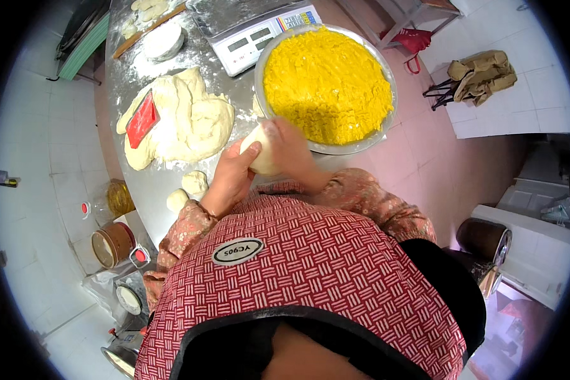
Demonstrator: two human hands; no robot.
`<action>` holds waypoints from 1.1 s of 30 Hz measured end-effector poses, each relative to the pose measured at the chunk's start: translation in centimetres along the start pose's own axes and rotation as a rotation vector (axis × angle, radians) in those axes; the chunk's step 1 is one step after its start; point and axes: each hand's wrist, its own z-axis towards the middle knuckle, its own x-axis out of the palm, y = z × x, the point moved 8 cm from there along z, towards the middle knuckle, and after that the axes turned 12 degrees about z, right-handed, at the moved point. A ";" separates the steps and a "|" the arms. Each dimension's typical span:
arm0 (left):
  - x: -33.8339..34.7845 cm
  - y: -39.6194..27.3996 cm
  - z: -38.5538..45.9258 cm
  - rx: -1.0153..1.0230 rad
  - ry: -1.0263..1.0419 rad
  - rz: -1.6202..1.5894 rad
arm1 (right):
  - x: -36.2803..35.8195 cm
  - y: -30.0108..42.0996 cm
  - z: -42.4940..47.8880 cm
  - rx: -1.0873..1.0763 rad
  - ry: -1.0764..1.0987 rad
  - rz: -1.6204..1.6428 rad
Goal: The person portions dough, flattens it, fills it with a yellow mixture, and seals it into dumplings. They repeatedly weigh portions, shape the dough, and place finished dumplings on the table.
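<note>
In front of my apron, between both hands, is a smooth pale piece of dough (264, 159). My left hand (230, 178) holds its left side, the thumb lying across the front. Motion blurs my right hand (292, 152), whose fingers curl over the dough's upper right; the exact finger positions are unclear. Just beyond, a wide metal bowl (259, 83) carries a heaped yellow mash (325, 85). To the left spreads a big slab of dough (190, 118) with a red dough scraper (142, 121) on top. Two small dough balls (194, 182) (176, 200) sit beside my left wrist.
A digital scale (251, 45) stands behind the bowl on the metal table (145, 197). At the far left are a wooden rolling pin (149, 31), a flour-covered round mound (164, 42) and scattered flour. An oil jug (118, 198) and a brown tub (111, 244) stand left of the table.
</note>
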 end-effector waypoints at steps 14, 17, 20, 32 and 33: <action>-2.6 0.4 0.2 0.024 -0.079 -0.078 | -3.0 -2.9 1.0 -0.137 0.347 -0.812; -2.6 0.8 0.6 0.012 0.018 -0.184 | -2.7 -2.3 1.0 -0.151 0.353 -0.779; -2.3 1.4 0.8 -0.051 0.036 -0.311 | -2.6 -2.2 1.7 0.113 0.439 -0.727; -0.9 0.1 0.4 0.024 0.049 -0.380 | 1.5 2.1 -0.5 -0.064 0.230 0.040; -0.9 -0.1 0.3 0.054 0.070 -0.362 | 1.7 2.8 -0.5 -0.172 0.239 -0.055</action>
